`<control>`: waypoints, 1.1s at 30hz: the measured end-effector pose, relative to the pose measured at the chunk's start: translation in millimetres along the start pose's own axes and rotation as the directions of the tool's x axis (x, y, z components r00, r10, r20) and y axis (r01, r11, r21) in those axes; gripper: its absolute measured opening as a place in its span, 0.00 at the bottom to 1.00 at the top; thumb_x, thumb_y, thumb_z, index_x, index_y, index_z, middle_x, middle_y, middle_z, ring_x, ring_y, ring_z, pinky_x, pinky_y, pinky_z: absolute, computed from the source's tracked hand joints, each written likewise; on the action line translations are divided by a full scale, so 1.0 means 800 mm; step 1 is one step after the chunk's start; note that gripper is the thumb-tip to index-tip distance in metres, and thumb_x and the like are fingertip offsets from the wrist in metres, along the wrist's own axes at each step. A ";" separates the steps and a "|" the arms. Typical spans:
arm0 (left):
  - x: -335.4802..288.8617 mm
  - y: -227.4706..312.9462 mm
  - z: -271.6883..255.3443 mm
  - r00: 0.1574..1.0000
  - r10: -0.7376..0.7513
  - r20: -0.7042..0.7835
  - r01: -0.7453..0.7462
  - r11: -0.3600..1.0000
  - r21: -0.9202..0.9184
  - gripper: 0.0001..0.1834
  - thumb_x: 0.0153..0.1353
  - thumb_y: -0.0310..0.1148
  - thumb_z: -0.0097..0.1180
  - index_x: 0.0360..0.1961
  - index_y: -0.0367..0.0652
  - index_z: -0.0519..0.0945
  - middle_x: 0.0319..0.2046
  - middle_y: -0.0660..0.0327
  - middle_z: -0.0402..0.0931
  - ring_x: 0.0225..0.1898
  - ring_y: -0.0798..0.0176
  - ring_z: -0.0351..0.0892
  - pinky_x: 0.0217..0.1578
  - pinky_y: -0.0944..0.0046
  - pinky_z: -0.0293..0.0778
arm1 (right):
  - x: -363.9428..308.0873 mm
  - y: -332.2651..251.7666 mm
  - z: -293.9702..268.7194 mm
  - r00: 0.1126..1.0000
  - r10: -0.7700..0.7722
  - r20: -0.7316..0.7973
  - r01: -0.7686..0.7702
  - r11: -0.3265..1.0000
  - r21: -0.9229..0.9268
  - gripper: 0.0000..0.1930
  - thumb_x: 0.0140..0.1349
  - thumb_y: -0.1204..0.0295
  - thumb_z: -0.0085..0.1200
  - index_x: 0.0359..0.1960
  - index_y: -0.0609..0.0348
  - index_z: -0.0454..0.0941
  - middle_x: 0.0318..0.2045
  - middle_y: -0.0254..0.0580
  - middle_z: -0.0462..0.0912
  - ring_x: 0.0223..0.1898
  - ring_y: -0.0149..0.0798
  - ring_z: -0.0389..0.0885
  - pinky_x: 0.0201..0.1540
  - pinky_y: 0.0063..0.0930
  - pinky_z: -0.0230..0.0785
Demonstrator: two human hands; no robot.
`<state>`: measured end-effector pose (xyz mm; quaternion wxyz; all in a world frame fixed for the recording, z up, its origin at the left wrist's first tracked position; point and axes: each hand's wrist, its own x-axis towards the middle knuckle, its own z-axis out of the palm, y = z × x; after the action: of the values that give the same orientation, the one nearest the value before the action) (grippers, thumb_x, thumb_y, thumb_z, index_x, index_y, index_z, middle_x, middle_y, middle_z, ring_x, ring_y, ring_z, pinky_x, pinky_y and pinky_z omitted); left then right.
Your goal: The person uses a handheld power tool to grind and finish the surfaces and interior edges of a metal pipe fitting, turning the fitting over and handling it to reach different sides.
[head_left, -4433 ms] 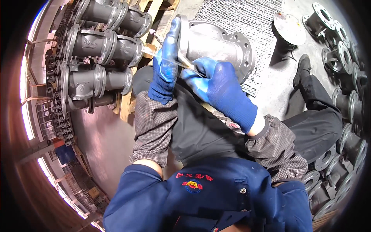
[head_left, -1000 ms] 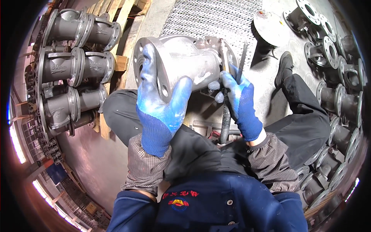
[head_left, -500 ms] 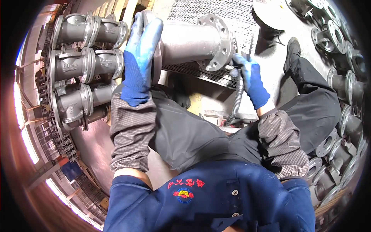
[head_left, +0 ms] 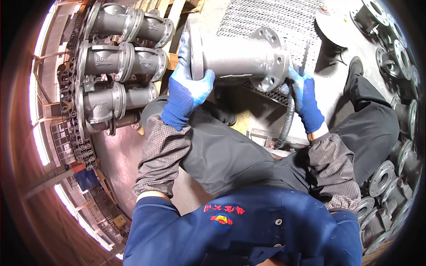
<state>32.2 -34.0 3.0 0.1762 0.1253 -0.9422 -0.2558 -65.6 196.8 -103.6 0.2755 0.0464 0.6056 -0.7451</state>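
Left hand [head_left: 188,91] grips flange [head_left: 196,53] of grey fitting [head_left: 235,57]; right hand [head_left: 305,95] grasps ribbed hose [head_left: 289,117] and, seemingly, thin dark rod [head_left: 305,55].

Over on the left, grey castings [head_left: 104,59] lie in rows, flange to flange, beside a wooden pallet [head_left: 176,13]; further off I see a blue box [head_left: 86,178], its details too small to tell, and bright windows [head_left: 41,137]; up ahead a metal grating [head_left: 266,17] lies flat; just right of it is a round plate [head_left: 333,27] above a dark base; along the right side flanged pipes [head_left: 401,113] crowd together, some showing open ends.
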 end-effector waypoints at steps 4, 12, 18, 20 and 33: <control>0.002 0.002 -0.014 0.990 -0.124 0.066 0.136 0.962 -0.236 0.41 0.54 0.25 0.60 0.66 0.32 0.53 0.55 0.54 0.70 0.47 0.70 0.71 0.50 0.73 0.68 | -0.002 -0.009 -0.015 0.723 -0.572 0.387 0.644 0.357 -0.677 0.16 0.60 0.73 0.44 0.48 0.64 0.75 0.28 0.43 0.81 0.28 0.37 0.80 0.34 0.26 0.71; 0.035 -0.021 -0.015 0.866 0.500 -0.007 -0.499 0.864 0.067 0.21 0.59 0.25 0.46 0.55 0.45 0.75 0.52 0.51 0.74 0.60 0.43 0.67 0.59 0.55 0.64 | 0.022 -0.021 -0.015 0.999 -0.019 -0.037 0.024 0.989 0.146 0.17 0.63 0.66 0.49 0.45 0.69 0.75 0.31 0.37 0.77 0.24 0.27 0.75 0.29 0.17 0.69; 0.049 0.032 0.026 1.000 0.030 0.009 -0.028 0.994 -0.104 0.33 0.58 0.30 0.55 0.64 0.39 0.61 0.61 0.48 0.63 0.56 0.55 0.69 0.58 0.58 0.65 | 0.025 -0.005 -0.021 0.999 -0.035 -0.022 0.038 0.987 0.154 0.16 0.64 0.68 0.47 0.44 0.70 0.76 0.33 0.40 0.80 0.25 0.28 0.77 0.30 0.19 0.71; 0.053 0.060 0.016 0.949 -0.252 0.191 0.307 0.877 -0.368 0.37 0.57 0.32 0.56 0.66 0.38 0.56 0.61 0.51 0.61 0.57 0.60 0.65 0.58 0.63 0.60 | 0.025 -0.014 -0.018 0.998 -0.065 -0.025 0.067 0.992 0.105 0.16 0.63 0.67 0.48 0.43 0.70 0.77 0.30 0.39 0.80 0.24 0.27 0.77 0.28 0.19 0.69; 0.041 0.022 0.002 0.939 -0.302 0.163 0.343 0.818 -0.461 0.37 0.55 0.31 0.52 0.67 0.41 0.55 0.33 0.66 0.69 0.29 0.74 0.67 0.31 0.73 0.70 | 0.001 -0.021 0.004 0.999 0.036 -0.012 -0.033 0.983 0.178 0.14 0.64 0.68 0.47 0.43 0.67 0.76 0.24 0.34 0.75 0.21 0.25 0.73 0.25 0.18 0.65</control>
<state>-1.1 -29.1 20.1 0.1172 0.2243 -0.8199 -0.5136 -73.2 195.8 -88.4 0.2784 0.0869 0.5377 -0.7911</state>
